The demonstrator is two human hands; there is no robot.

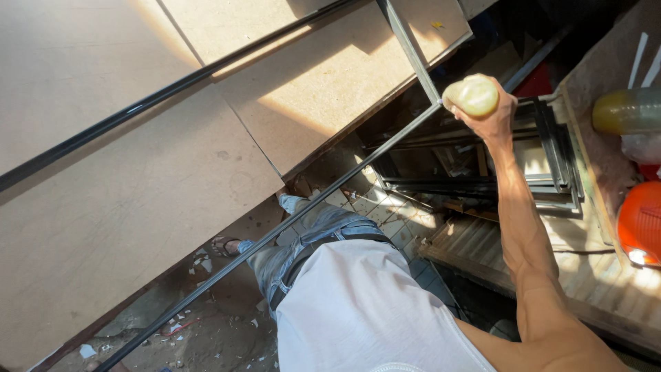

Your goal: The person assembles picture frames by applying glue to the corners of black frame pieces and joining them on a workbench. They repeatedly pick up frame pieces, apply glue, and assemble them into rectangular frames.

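I see brown boards (138,179) above a littered floor (206,331); my right hand (492,110) fingers wrap the yellowish bottle (471,95).

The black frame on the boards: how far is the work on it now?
Done: black frame lies across the brown boards. In hand: the right hand presses a yellowish bottle at the frame's corner joint. Left: other black frames are stacked, untouched. Left hand unseen.
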